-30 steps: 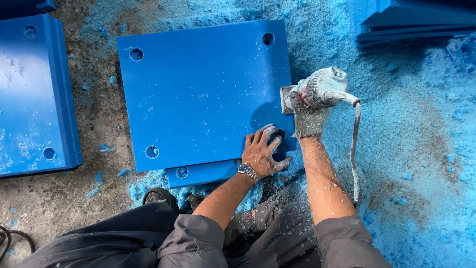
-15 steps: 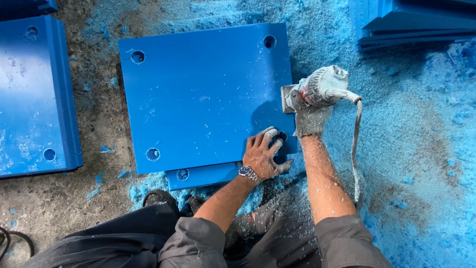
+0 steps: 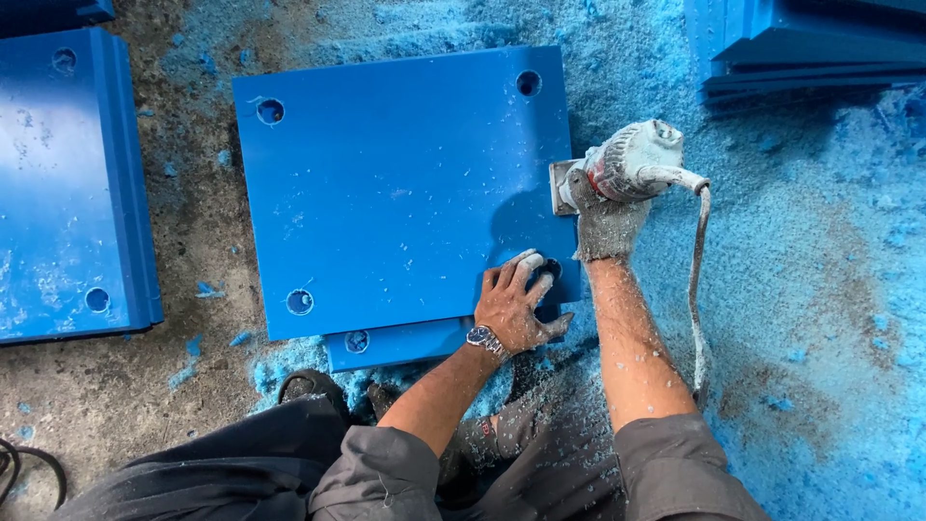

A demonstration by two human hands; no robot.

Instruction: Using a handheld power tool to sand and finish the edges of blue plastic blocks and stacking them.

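Note:
A square blue plastic slab (image 3: pixel 395 193) with a hole near each corner lies flat on the floor, on top of a second blue slab (image 3: pixel 386 345) that shows at its near edge. My left hand (image 3: pixel 516 304), bare with a wristwatch, presses flat on the slab's near right corner, fingers spread over the hole there. My right hand (image 3: pixel 608 217) wears a grey glove and grips a grey handheld power trimmer (image 3: pixel 622 164) held against the slab's right edge. Its cable (image 3: pixel 696 280) hangs down along my right forearm.
Blue shavings (image 3: pixel 820 289) cover the floor to the right and behind. Another blue slab (image 3: pixel 68 193) lies at the left, and a stack of blue slabs (image 3: pixel 810 48) sits at the top right. A black cable (image 3: pixel 24 473) curls at the bottom left. My knees and shoes are below.
My left hand has slid slightly along the slab's near right corner. The trimmer stays at about the same spot on the right edge.

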